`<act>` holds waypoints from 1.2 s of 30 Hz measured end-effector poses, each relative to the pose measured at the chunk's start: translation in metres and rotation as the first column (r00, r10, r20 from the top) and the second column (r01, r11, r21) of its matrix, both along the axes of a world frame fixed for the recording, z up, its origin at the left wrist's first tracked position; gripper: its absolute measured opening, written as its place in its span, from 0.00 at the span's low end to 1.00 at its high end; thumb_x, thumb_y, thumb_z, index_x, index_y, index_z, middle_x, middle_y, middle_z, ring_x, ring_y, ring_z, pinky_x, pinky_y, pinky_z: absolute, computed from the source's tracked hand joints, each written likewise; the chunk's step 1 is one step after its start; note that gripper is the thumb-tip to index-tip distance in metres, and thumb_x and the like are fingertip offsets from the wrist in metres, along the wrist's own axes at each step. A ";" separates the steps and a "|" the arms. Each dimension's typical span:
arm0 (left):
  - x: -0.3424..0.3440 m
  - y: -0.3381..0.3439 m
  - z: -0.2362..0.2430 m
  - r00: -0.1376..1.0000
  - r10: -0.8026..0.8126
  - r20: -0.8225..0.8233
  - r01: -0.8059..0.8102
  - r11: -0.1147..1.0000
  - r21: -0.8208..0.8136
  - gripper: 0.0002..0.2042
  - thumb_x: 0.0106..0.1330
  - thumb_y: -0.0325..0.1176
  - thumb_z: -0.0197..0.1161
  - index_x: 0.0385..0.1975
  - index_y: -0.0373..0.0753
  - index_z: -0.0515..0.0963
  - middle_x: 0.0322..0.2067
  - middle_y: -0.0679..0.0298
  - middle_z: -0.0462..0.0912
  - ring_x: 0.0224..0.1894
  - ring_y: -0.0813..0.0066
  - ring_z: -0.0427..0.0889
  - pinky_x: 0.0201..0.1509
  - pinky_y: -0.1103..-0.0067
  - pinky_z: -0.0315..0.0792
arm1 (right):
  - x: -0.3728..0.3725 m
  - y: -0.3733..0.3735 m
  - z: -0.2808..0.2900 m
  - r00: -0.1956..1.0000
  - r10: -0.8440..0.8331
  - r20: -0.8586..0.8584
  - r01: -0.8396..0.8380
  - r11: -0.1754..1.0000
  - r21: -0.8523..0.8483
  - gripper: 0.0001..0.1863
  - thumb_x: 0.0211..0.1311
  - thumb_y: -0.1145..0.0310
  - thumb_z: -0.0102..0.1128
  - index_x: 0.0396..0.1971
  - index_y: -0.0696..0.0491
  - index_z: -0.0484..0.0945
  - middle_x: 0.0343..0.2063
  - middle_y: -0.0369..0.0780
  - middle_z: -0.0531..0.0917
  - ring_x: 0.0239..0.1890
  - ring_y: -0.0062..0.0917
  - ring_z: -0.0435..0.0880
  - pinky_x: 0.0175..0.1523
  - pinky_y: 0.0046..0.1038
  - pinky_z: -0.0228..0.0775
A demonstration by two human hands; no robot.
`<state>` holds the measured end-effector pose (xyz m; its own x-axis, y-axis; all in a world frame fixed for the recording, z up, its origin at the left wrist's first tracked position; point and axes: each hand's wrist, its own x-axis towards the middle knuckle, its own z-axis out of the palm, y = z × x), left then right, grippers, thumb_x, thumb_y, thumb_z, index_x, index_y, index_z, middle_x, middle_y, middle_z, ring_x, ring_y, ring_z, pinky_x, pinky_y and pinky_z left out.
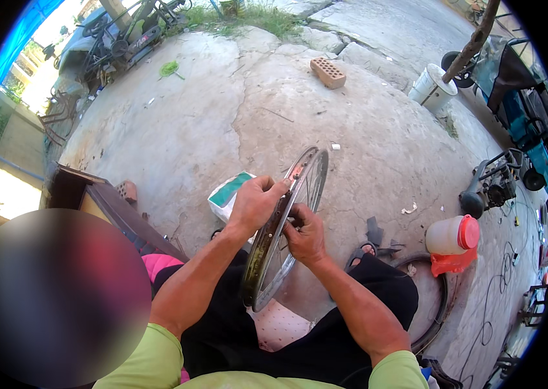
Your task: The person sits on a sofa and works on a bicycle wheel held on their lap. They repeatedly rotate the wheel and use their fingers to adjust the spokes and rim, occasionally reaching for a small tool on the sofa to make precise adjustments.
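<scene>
A spoked bicycle wheel without a tyre stands tilted upright between my knees, its dark rim channel facing left. My left hand is closed at the rim's outer side, thumb and fingertips pressed together against it. Anything small between those fingertips is too hidden to make out. On the other side, my right hand has its fingers curled round the inner edge of the rim, by the spokes. A pale dotted cloth lies between my thighs, below the wheel.
Beyond my left hand lies a white and green bag. A brown cabinet-like box stands left. To the right are a loose tyre, a red-lidded tub and a compressor-like machine. Farther off sit a brick and a white bucket.
</scene>
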<state>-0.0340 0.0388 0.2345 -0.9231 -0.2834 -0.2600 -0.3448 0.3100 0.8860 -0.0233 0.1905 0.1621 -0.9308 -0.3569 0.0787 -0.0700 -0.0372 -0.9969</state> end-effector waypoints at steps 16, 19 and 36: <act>-0.003 -0.005 -0.018 0.994 0.095 -0.056 -0.091 0.994 0.061 0.20 0.68 0.44 0.60 0.23 0.30 0.77 0.19 0.64 0.77 0.25 0.80 0.72 0.30 0.75 0.67 | -0.004 -0.002 0.003 0.997 0.031 -0.077 -0.032 0.999 -0.007 0.11 0.61 0.75 0.63 0.43 0.57 0.82 0.35 0.39 0.85 0.29 0.21 0.82 0.34 0.23 0.74; -0.003 -0.003 -0.013 0.994 0.107 -0.034 -0.104 0.993 0.061 0.21 0.67 0.45 0.60 0.23 0.29 0.77 0.19 0.61 0.78 0.24 0.78 0.73 0.30 0.74 0.68 | -0.007 -0.003 0.005 0.996 0.043 -0.080 -0.046 0.999 -0.026 0.11 0.61 0.75 0.62 0.44 0.57 0.82 0.35 0.40 0.85 0.31 0.22 0.83 0.34 0.24 0.75; -0.001 0.002 -0.006 0.996 0.078 -0.036 -0.075 0.995 0.064 0.19 0.66 0.44 0.62 0.24 0.30 0.78 0.21 0.63 0.79 0.25 0.80 0.74 0.31 0.76 0.69 | -0.002 0.000 0.007 0.996 0.070 0.050 -0.069 0.997 -0.020 0.12 0.59 0.75 0.64 0.44 0.58 0.81 0.37 0.42 0.84 0.34 0.26 0.84 0.37 0.25 0.76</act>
